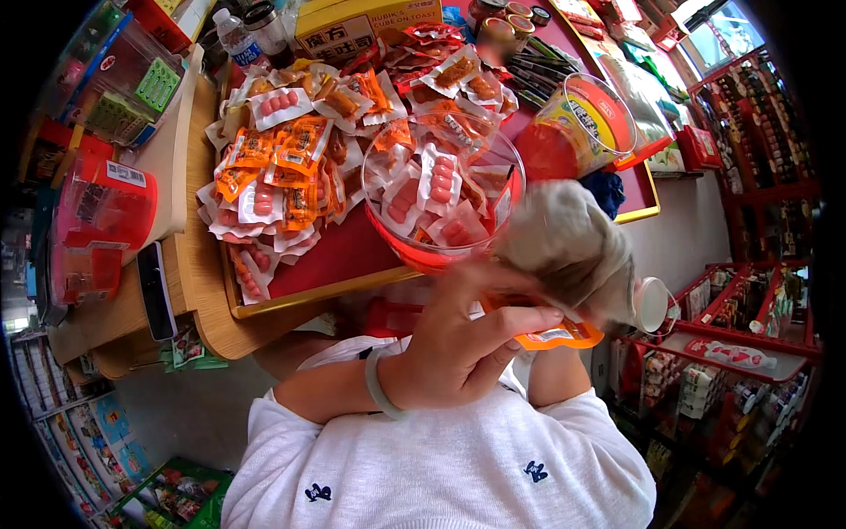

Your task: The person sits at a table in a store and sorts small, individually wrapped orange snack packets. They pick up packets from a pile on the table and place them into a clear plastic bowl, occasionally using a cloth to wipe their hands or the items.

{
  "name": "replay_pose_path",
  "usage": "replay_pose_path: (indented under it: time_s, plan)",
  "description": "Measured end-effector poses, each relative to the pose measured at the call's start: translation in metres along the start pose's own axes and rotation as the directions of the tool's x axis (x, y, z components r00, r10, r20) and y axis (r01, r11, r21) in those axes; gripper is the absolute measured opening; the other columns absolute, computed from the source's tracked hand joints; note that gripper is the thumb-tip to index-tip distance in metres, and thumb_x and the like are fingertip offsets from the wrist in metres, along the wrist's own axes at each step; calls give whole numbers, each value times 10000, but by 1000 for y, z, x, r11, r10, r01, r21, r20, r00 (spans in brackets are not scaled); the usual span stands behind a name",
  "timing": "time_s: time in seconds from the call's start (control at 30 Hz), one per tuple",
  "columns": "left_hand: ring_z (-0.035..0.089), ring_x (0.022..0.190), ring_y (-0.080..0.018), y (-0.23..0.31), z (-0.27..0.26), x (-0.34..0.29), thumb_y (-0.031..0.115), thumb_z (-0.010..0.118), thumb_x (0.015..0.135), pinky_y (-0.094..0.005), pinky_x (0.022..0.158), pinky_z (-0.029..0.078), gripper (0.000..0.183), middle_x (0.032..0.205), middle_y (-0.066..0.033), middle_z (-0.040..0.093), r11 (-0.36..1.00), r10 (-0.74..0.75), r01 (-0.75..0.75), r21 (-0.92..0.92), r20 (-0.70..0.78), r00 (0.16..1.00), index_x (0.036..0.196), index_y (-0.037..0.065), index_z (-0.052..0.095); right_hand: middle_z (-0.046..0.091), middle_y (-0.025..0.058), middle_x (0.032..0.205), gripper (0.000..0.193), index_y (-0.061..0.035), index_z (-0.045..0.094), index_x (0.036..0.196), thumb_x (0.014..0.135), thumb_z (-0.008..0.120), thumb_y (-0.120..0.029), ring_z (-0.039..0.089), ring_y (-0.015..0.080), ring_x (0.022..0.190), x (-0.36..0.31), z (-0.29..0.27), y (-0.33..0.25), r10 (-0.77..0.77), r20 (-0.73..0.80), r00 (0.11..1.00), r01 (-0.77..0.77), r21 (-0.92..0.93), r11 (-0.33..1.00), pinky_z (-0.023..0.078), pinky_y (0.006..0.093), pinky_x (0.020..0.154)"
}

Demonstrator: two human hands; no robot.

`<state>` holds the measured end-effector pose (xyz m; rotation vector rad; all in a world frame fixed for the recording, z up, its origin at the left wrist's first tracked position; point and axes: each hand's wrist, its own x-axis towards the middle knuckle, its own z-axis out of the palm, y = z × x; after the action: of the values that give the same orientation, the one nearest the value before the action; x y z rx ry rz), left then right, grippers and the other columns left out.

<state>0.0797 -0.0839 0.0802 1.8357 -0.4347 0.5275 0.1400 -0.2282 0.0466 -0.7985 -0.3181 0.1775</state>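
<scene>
My left hand (458, 339), a pale bracelet on its wrist, is closed with the thumb pressed on an orange packet (560, 335) above my lap. Right over that packet is a bunched grey-beige cloth (568, 251), blurred by motion. My right forearm (560, 377) runs up to the cloth, which hides the hand and fingers gripping it. Just beyond my left hand, a round clear tub (374, 207) with a red base holds several small packs of pink sausages (439, 181). A big heap of orange and clear snack packets (286, 163) spreads to its left.
A wood-edged red tray (326, 284) carries the heap and tub. At its right lies a clear tub with a yellow label (577, 128); a yellow box (366, 26) and a water bottle (238, 40) stand behind. A phone (157, 291) rests at the left. Goods racks (758, 326) line the right.
</scene>
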Motion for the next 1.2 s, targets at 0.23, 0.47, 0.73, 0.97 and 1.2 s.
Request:
replay_pose_path:
  time_s: [0.23, 0.47, 0.73, 0.97, 1.2]
  plan:
    - [503, 1051, -256, -14, 12, 25, 284, 680, 813, -403, 915, 363, 185, 1154, -90, 535, 918, 279, -124, 378, -389, 878, 985, 216, 672, 554, 119, 1210, 660, 4, 491, 1243, 860, 599, -522, 564, 224, 1082, -31, 23, 4, 85, 73, 994, -42, -456, 889, 450, 372, 939]
    - [600, 1032, -252, -16, 9, 30, 160, 525, 930, -447, 1011, 305, 68, 1177, -99, 624, 960, 217, -190, 206, -120, 969, 985, 126, 547, 630, 81, 981, 608, 20, 566, 1096, 859, 595, -540, 614, 188, 875, -16, 9, 2, -92, 139, 986, 156, -568, 808, 494, 334, 755]
    - [613, 691, -141, -45, -34, 78, 192, 601, 922, -280, 543, 456, 192, 828, -130, 637, 987, -156, 154, -35, -374, 914, 1004, 23, 565, 628, 81, 945, 616, -20, 581, 1032, 819, 615, -597, 616, 229, 831, -40, -25, 4, -25, 131, 991, 72, -365, 928, 480, 383, 769]
    - [629, 790, -285, -99, -77, 97, 287, 566, 930, -383, 687, 483, 310, 909, -141, 656, 707, 281, 116, 697, -428, 859, 1132, 55, 607, 537, 46, 1210, 667, -138, 456, 1287, 850, 505, -639, 515, 256, 1112, -38, -39, -9, -203, -390, 898, 168, -120, 978, 426, 455, 936]
    - [566, 1117, -319, -186, -157, 52, 336, 564, 909, -405, 931, 465, 466, 1200, -191, 589, 303, -255, 354, 885, -283, 925, 1238, 8, 526, 542, 89, 1199, 650, -78, 472, 1252, 912, 393, -626, 537, 255, 1060, -25, -34, -22, -71, -100, 992, 80, 87, 993, 422, 417, 923]
